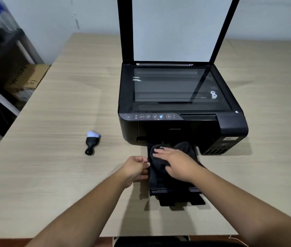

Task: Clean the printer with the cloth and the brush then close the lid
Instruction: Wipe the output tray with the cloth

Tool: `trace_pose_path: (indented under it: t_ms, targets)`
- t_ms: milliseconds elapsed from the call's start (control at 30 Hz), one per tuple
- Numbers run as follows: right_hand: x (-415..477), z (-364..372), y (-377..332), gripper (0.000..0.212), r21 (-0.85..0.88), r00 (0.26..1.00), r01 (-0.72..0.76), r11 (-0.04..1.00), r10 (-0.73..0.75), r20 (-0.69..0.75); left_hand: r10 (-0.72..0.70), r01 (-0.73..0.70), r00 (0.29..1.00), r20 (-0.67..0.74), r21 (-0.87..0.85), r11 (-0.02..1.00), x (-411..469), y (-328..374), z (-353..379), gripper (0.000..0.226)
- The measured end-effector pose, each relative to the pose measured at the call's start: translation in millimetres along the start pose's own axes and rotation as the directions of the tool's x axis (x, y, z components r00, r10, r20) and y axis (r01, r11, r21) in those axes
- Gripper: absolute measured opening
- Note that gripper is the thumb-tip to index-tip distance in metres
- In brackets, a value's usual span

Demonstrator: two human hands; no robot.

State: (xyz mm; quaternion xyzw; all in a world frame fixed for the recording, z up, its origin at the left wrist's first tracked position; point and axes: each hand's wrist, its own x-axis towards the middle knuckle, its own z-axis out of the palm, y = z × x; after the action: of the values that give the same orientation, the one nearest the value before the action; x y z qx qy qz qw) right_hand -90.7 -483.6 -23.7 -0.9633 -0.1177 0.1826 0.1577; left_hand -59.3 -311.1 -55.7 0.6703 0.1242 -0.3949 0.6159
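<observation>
Black cloth [183,148] is pressed onto the printer [176,125] output tray [173,190] by the right hand [178,164], fingers straight; left hand [135,168] fingers grip the tray edge.

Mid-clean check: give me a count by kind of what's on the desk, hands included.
Printer: 1, the printer, lid up
Brush: 1, the brush, lying left of the printer
Cloth: 1, the cloth, on the output tray
Hands: 2, left hand holds the tray's edge, right hand presses the cloth
Total: 5
</observation>
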Motion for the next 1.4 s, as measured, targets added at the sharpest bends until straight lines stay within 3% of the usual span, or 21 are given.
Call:
trace_pose_path:
  t_ms: [133,200,367,533,633,767,900,1000,1100,1200,1267,1333,1400]
  targets:
    - [-12,2,19,0.057,-0.068,0.99,-0.103,0.992,0.096,-0.102,0.002,-0.002,1.0,0.015,-0.003,1.0,2,-2,-3,0.017]
    - [1,-2,17,0.061,-0.091,0.99,-0.128,0.988,0.121,-0.077,0.005,-0.005,1.0,0.021,0.001,1.0,2,-3,-2,0.012]
    - [47,1,-13,0.063,-0.092,1.0,-0.011,0.996,0.01,-0.01,0.042,-0.043,0.999,0.022,0.008,0.999,-2,-2,-3,0.029]
    - [4,4,6,0.065,0.043,0.976,0.192,0.981,-0.195,0.093,0.048,-0.049,0.997,0.058,0.015,0.999,-2,-4,-3,0.026]
    - [21,2,7,0.067,-0.059,0.988,0.142,0.988,-0.137,0.073,0.044,-0.044,0.999,0.032,0.001,0.999,-3,-4,-2,0.027]
    - [60,2,-11,0.066,-0.035,0.999,0.008,0.999,-0.007,0.033,0.048,-0.048,0.999,0.008,0.012,0.999,-2,-4,-5,0.027]
    - [31,7,-2,0.065,0.095,0.998,0.062,0.994,-0.064,0.024,0.033,-0.033,0.998,0.057,0.012,0.999,-4,-5,-5,0.024]
    - [27,8,1,0.067,0.059,0.995,0.099,0.993,-0.1,0.026,0.004,-0.005,0.997,0.083,0.003,1.0,-6,-5,-7,0.023]
    - [42,10,-7,0.068,0.035,0.999,0.025,0.999,-0.024,-0.023,-0.055,0.06,0.995,0.087,-0.059,0.996,-9,-1,-10,0.026]
    - [29,14,-12,0.067,0.106,0.989,0.142,0.984,-0.145,0.022,-0.109,0.123,0.99,0.084,-0.181,0.976,-12,3,-11,0.038]
    - [6,16,-1,0.068,0.195,0.974,0.189,0.962,-0.209,0.085,-0.147,0.169,0.983,0.106,-0.247,0.954,-15,6,-11,0.032]
    - [-11,9,22,0.068,0.236,0.987,0.137,0.962,-0.154,0.055,-0.175,0.202,0.976,0.126,-0.24,0.95,-17,6,-10,0.025]
    - [-14,1,43,0.067,0.207,0.998,0.014,0.978,-0.001,-0.063,-0.185,0.208,0.975,0.124,-0.218,0.954,-17,7,-10,0.026]
